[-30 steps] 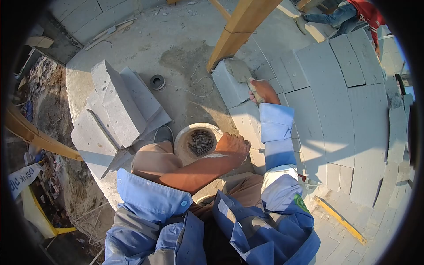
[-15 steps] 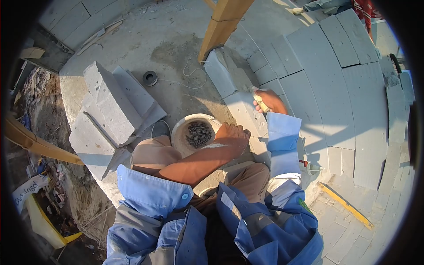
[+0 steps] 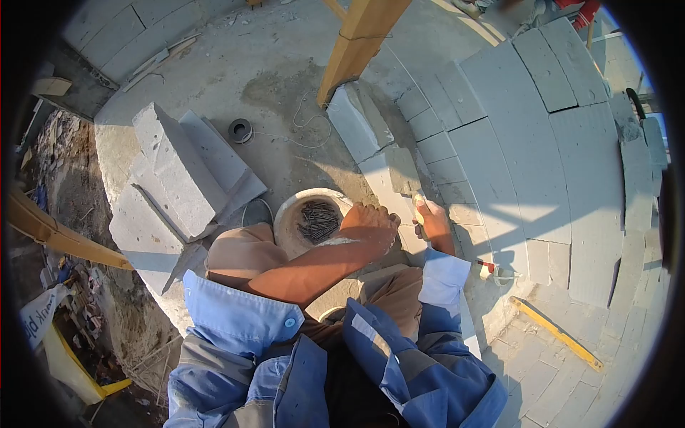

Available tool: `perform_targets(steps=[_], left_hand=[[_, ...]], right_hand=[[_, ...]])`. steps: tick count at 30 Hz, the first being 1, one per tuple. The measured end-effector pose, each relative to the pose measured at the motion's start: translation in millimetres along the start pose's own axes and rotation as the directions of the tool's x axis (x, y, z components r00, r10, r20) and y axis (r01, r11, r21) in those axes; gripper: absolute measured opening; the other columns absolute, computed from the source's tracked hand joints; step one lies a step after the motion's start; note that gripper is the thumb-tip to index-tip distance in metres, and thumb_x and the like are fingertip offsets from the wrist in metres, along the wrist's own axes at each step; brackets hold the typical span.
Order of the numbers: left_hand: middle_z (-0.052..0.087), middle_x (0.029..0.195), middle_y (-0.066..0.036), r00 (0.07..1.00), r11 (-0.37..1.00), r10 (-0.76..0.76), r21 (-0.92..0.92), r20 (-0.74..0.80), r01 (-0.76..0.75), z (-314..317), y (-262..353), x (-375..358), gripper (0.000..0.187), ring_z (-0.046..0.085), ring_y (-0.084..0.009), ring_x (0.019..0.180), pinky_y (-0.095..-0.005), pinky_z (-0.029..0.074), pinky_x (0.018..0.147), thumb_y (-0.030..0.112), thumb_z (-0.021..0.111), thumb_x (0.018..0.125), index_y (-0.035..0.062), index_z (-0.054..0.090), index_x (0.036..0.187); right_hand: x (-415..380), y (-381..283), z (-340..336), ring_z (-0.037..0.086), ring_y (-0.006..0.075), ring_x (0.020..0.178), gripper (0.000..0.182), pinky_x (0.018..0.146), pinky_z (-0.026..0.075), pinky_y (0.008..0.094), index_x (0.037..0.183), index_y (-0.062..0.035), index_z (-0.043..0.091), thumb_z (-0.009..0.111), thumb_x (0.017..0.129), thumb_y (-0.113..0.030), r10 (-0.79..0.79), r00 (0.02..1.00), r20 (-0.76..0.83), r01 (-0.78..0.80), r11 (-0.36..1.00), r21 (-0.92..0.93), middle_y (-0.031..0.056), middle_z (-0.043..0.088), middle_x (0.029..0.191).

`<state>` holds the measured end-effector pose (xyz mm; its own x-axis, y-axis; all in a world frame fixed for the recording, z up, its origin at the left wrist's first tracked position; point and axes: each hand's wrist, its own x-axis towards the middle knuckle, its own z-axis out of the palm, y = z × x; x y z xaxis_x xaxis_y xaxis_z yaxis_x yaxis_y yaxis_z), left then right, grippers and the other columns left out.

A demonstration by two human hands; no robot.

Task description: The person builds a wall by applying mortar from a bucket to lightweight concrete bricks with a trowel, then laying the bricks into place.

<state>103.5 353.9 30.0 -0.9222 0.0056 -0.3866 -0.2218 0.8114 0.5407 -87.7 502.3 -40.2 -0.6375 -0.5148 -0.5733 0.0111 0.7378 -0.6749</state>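
Note:
My right hand point(image 3: 434, 222) is wrapped round the pale handle point(image 3: 419, 207) of a tool. Its working end points away from me at a light grey block point(image 3: 378, 175), and I cannot make out its shape. My left hand point(image 3: 371, 225) is closed, fingers curled, at the right side of a round pale bucket point(image 3: 285, 214). Whatever those fingers grip, if anything, is hidden beneath them. Dark nails point(image 3: 319, 220) lie in a heap inside the bucket, which stands between my knees.
Cut grey blocks point(image 3: 178, 171) are stacked at left beside a drop with rubble. A wooden post point(image 3: 360, 46) rises ahead, near a tape-like roll point(image 3: 240, 130) and loose string. A block wall point(image 3: 528, 157) runs along the right. A yellow spirit level point(image 3: 556, 333) lies there.
My right hand has come down towards me with the tool, nearer to my left hand. The left hand stays by the bucket.

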Motion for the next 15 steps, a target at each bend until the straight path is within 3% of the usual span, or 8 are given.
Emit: perform_targets(steps=[1,2,3,6,7,9,13,15], left_hand=[[0.055,0.121,-0.018,1.000,1.000,-0.009,-0.001,-0.007,0.009,4.5,-3.1,-0.8,0.061,0.055,-0.0333,0.113,-0.0486,0.041,0.091,0.032,0.071,0.080,0.0060,0.049,0.131],[0.060,0.109,-0.015,0.991,0.999,0.018,0.052,-0.130,-0.011,14.2,-6.7,-0.8,0.040,0.060,-0.0314,0.104,-0.0467,0.042,0.086,0.026,0.060,0.086,0.0067,0.056,0.121],[0.066,0.098,-0.012,0.967,0.994,0.053,0.106,-0.247,-0.028,24.6,-8.7,-0.1,0.026,0.064,-0.0295,0.095,-0.0448,0.044,0.080,0.019,0.050,0.092,0.0075,0.062,0.112],[0.065,0.095,-0.011,0.920,0.982,0.066,0.189,-0.387,0.009,46.0,-15.9,5.9,0.027,0.064,-0.0283,0.093,-0.0446,0.042,0.077,0.020,0.051,0.092,0.0074,0.063,0.112],[0.065,0.095,-0.011,0.917,0.981,0.064,0.195,-0.394,0.015,33.9,-14.9,3.0,0.027,0.064,-0.0283,0.093,-0.0446,0.042,0.077,0.020,0.051,0.092,0.0074,0.063,0.112],[0.053,0.123,-0.021,1.000,0.997,-0.011,0.075,-0.026,0.013,11.5,-11.3,-2.7,0.064,0.058,-0.0351,0.108,-0.0492,0.043,0.089,0.033,0.069,0.082,0.0059,0.046,0.136],[0.053,0.124,-0.022,0.998,0.998,-0.046,0.034,0.034,0.045,13.5,-13.0,-2.9,0.063,0.058,-0.0349,0.107,-0.0502,0.042,0.090,0.033,0.066,0.084,0.0060,0.046,0.137],[0.055,0.117,-0.020,0.995,0.992,-0.051,0.108,-0.088,0.060,21.7,-15.6,-3.5,0.048,0.059,-0.0336,0.101,-0.0509,0.040,0.089,0.029,0.060,0.089,0.0058,0.049,0.129]], right_hand=[[1.2,0.0,-0.4,0.058,0.0165,0.054,0.040,0.049,0.046,0.0311,0.107,-0.0030,0.060,0.055,0.094,-0.041,-0.062,0.996,-0.068,0.056,0.994,-0.095,0.0089,0.060,0.073],[2.0,1.4,-0.2,0.064,0.0217,0.061,0.046,0.054,0.050,0.0342,0.114,-0.0017,0.061,0.056,0.092,-0.042,-0.123,0.984,-0.132,0.097,0.977,-0.190,0.0134,0.064,0.078],[12.8,6.6,1.9,0.064,0.0217,0.061,0.046,0.054,0.050,0.0342,0.114,-0.0017,0.061,0.056,0.092,-0.042,-0.122,0.984,-0.130,0.096,0.977,-0.191,0.0134,0.064,0.078],[46.4,-17.6,15.0,0.059,0.0445,0.106,0.047,0.089,0.047,0.0474,0.125,-0.0070,0.058,0.058,0.091,-0.040,-0.456,0.845,-0.277,0.295,0.832,-0.471,0.0224,0.064,0.112],[61.3,-26.6,18.5,0.059,0.0445,0.106,0.047,0.089,0.047,0.0474,0.125,-0.0070,0.058,0.058,0.091,-0.040,-0.465,0.841,-0.277,0.304,0.829,-0.470,0.0224,0.064,0.112],[95.6,-42.6,27.2,0.061,0.0415,0.105,0.047,0.087,0.049,0.0468,0.128,-0.0101,0.057,0.059,0.091,-0.039,-0.572,0.782,-0.249,0.325,0.714,-0.621,0.0198,0.064,0.115],[147.3,-69.3,44.4,0.062,0.0393,0.103,0.048,0.085,0.051,0.0462,0.131,-0.0128,0.055,0.061,0.090,-0.038,-0.693,0.681,-0.235,0.380,0.610,-0.695,0.0168,0.063,0.118],[161.3,-76.4,49.6,0.063,0.0375,0.101,0.048,0.082,0.052,0.0456,0.131,-0.0155,0.055,0.062,0.090,-0.039,-0.694,0.680,-0.236,0.345,0.587,-0.733,0.0155,0.062,0.118]])
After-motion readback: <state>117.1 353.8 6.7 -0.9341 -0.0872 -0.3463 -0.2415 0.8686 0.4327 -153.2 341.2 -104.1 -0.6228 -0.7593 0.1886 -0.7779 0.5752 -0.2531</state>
